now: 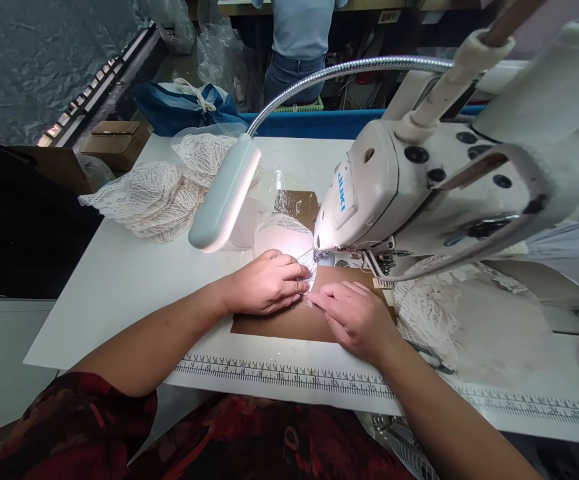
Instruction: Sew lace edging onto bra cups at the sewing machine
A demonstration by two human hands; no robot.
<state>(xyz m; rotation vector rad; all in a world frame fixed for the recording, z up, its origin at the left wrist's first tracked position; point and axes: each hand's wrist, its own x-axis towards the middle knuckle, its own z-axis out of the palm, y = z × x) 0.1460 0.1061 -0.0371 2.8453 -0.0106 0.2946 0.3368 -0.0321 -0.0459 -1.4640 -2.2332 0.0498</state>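
Feeding lace piece [311,265] under sewing machine [369,193] needle.
Left hand [268,283] and right hand [356,317] flat, pressing lace; next likely needs steady, even guiding.

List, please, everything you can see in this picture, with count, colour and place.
sewing machine: one, white, on the right of the table
lamp: one, white head on a silver bendy neck, over the work
lace piece: one, white, at the needle under the fingertips
brown sheet: one, flat on the table under both hands
lace pile: one heap, cream, far left of the table
lace heap: one, cream, right of the needle
ruler strip: one, white with black marks, along the near table edge
table: one, white
cardboard box: one, brown, beyond the table's left corner
other person: one, in jeans, standing behind
left hand: flat on the lace piece
right hand: flat on the brown sheet, fingertips at the lace piece
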